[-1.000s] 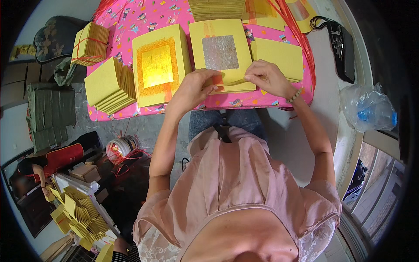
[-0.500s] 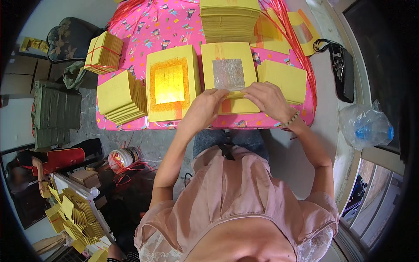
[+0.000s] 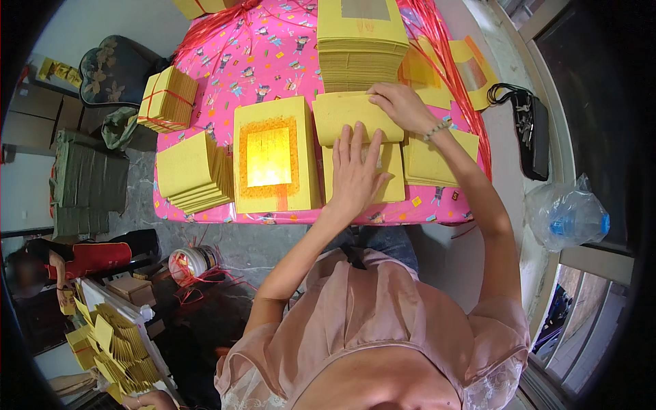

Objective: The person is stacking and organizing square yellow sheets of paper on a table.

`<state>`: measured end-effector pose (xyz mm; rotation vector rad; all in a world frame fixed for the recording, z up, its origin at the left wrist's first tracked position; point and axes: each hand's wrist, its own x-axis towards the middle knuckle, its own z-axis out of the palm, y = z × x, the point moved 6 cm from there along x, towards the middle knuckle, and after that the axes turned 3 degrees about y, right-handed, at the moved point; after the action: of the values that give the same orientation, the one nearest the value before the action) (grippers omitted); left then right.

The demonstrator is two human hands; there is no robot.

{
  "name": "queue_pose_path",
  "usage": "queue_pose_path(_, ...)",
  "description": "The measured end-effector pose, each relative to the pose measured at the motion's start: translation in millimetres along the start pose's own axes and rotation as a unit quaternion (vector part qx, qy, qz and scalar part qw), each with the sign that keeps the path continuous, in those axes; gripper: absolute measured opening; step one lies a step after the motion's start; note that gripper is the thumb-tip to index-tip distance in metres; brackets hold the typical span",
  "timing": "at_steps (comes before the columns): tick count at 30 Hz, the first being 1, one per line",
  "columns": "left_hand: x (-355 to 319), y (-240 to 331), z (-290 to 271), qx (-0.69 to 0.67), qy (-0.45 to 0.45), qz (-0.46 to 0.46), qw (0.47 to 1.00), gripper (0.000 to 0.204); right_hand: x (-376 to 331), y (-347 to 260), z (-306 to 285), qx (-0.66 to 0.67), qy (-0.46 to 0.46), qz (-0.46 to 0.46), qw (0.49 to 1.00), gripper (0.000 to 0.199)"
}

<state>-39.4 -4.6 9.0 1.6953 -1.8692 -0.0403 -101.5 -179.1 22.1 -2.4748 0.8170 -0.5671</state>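
A yellow paper sheet [image 3: 352, 117] lies folded over on the pink patterned tablecloth, right of the middle. My left hand [image 3: 357, 167] rests flat on its near part, fingers spread and pointing away from me. At the sheet's far right corner, the bent fingers of my right hand [image 3: 403, 106] hold the edge. More yellow paper [image 3: 392, 172] shows beneath my left hand. To the left stands a thick stack of yellow paper [image 3: 305, 157], topped by a gold foil square [image 3: 269, 157] with an orange border. Folded yellow papers [image 3: 437, 162] lie just right of my hands.
Fanned folded papers [image 3: 188, 167] and a tied yellow bundle [image 3: 168, 99] sit at the left. A tall paper stack [image 3: 361, 65] stands beyond my hands, near red plastic strings [image 3: 458, 75]. On the floor is a white bucket [image 3: 193, 265]. Another person's hand [image 3: 63, 295] shows at far left.
The sheet with the silver square has been folded over, its square now hidden. My left hand has flattened onto the paper; my right hand has moved away from me to the far edge.
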Motion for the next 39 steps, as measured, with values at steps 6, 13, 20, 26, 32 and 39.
queue_pose_path(6,13.3,-20.7,31.0,0.044,0.011,-0.015,0.999,0.081,22.1,27.4,23.3,-0.053,-0.010,0.016,0.998,0.025)
queue_pose_path(13,16.2,-32.6,40.4,0.031,-0.001,-0.039,0.999,0.081,34.6,16.5,35.9,-0.125,-0.010,0.011,0.992,0.026)
queue_pose_path(20,21.1,-36.5,43.0,0.035,0.007,-0.031,0.999,0.071,42.2,18.9,56.7,-0.026,-0.069,0.040,0.996,0.033)
queue_pose_path(26,19.9,-38.0,43.1,0.031,0.009,-0.031,0.999,0.068,42.2,14.4,56.3,-0.010,-0.126,0.064,0.990,0.033)
queue_pose_path(32,20.3,-36.5,43.6,0.029,0.009,-0.030,0.999,0.065,40.4,19.1,60.7,-0.016,-0.100,0.054,0.993,0.032)
queue_pose_path(39,19.5,-37.7,42.0,0.026,0.008,-0.032,0.999,0.062,41.2,17.6,64.3,-0.010,-0.130,0.072,0.989,0.031)
